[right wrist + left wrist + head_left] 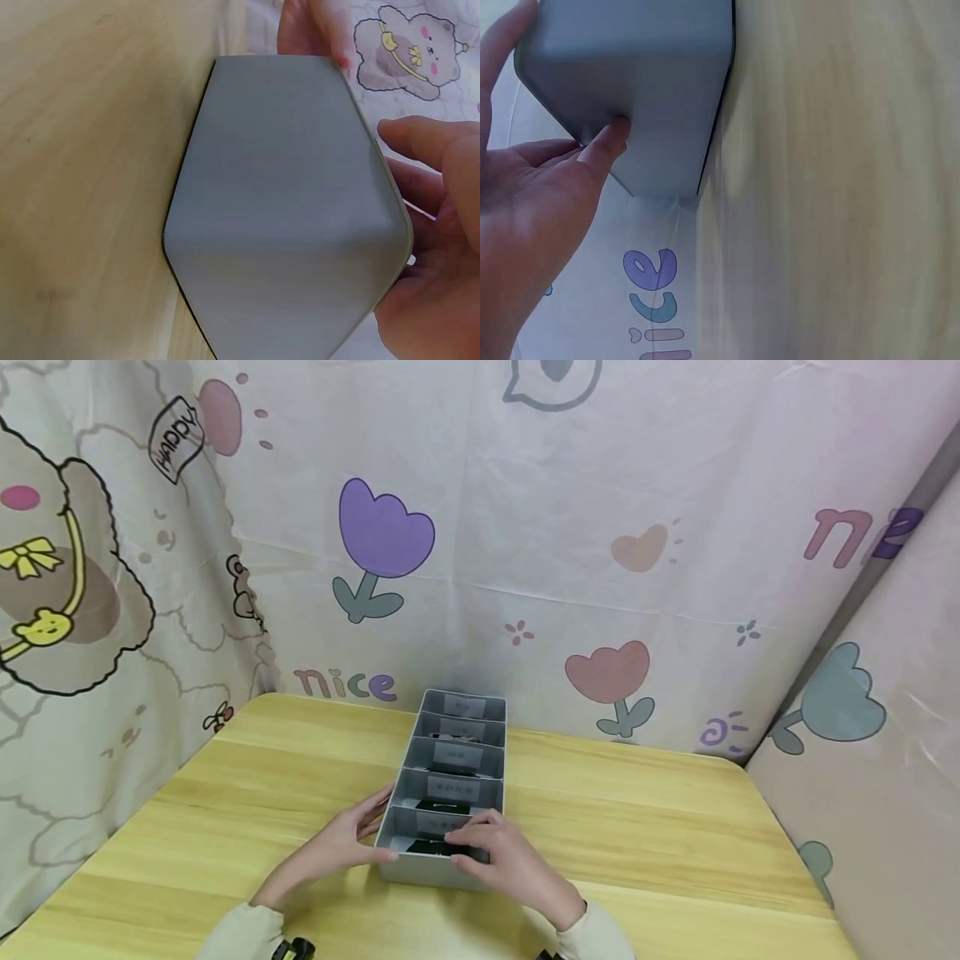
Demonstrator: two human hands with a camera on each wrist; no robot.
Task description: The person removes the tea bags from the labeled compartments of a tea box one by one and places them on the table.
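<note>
A long grey divided storage box (438, 870) stands on the table, its several compartments in a row, each with a pale label. My left hand (341, 839) holds the box's near left corner, thumb at the front rim and fingers along the side wall. In the left wrist view, fingertips of the left hand (544, 184) press the grey side. My right hand (510, 856) reaches over the near right corner, its fingers inside the nearest compartment by a dark flat item (427, 847). From the right wrist, the right hand's fingertips (412, 180) dip behind the rim; I cannot tell whether they pinch anything.
The box stands on a light wooden table (637, 827), its far end near the back edge. A printed cloth (480, 527) hangs behind and at both sides. Dark items (442, 807) lie in the second compartment; other contents show farther back.
</note>
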